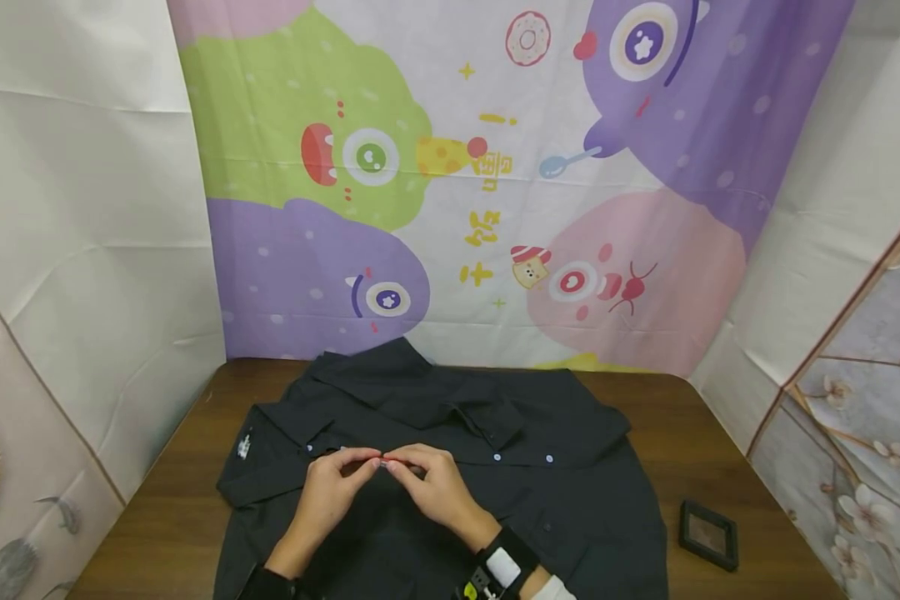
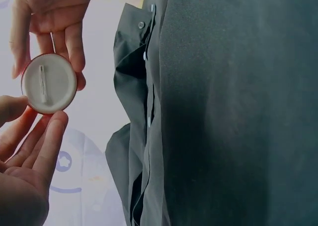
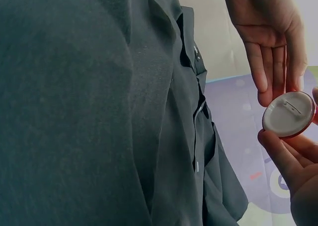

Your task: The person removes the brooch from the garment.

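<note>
A round pin-back button badge (image 2: 59, 82) with a red rim shows its pale back and metal pin in both wrist views. My left hand (image 1: 330, 487) pinches one side of its edge between thumb and fingers. On the opposite edge, my right hand (image 1: 438, 492) pinches it too. The pin lies along the back of the badge; its printed face is hidden. In the head view the badge (image 1: 383, 463) appears as a thin red sliver between the fingertips. Beneath both hands a dark button-up shirt (image 1: 585, 508) is spread out, with small pale buttons along its front.
The shirt covers much of a brown wooden table (image 1: 157, 500). A small black square frame (image 1: 708, 535) lies to its right. Behind the table hangs a cartoon-monster cloth (image 1: 480, 325), with white sheeting (image 1: 90, 167) at the left. A white mark (image 1: 244, 447) shows on the shirt's left part.
</note>
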The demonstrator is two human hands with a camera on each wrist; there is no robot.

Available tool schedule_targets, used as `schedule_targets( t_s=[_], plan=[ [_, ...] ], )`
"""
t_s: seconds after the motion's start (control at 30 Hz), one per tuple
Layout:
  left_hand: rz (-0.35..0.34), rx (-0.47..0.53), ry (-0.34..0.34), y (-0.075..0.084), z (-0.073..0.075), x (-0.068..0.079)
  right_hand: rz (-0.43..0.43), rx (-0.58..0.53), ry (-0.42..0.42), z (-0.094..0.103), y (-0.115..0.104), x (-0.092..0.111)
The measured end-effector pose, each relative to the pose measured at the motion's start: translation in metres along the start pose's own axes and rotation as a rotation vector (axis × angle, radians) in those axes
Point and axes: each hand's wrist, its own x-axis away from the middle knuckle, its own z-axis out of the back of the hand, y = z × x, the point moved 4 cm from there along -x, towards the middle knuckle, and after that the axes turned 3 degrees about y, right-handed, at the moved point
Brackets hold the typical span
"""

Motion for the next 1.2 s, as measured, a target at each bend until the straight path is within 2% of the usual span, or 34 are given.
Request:
schedule_targets(
  t_s=[0.3,0.43,0.5,0.67,1.03,1.2],
  plan=[
    [0.012,0.027,-0.017,-0.003,-0.001,0.002,-0.006,-0.004,0.001,-0.002,0.004,0.001],
    [0.003,0.039,-0.03,-0.001,-0.001,0.001,0.02,-0.005,-0.006,0.006,-0.016,-0.001],
    [0.0,0.046,-0.033,0.0,-0.001,0.001,0.024,-0.014,-0.009,0.007,-0.016,-0.002],
    [-0.021,0.042,-0.024,0.0,-0.001,0.001,0.005,-0.043,-0.022,0.002,0.004,0.0],
    [-0.079,0.087,-0.022,-0.001,-0.002,0.002,-0.027,-0.072,-0.055,0.002,0.005,0.0],
    [-0.061,0.085,-0.032,-0.002,-0.004,0.001,-0.033,-0.076,-0.06,0.002,0.002,0.0]
  ],
)
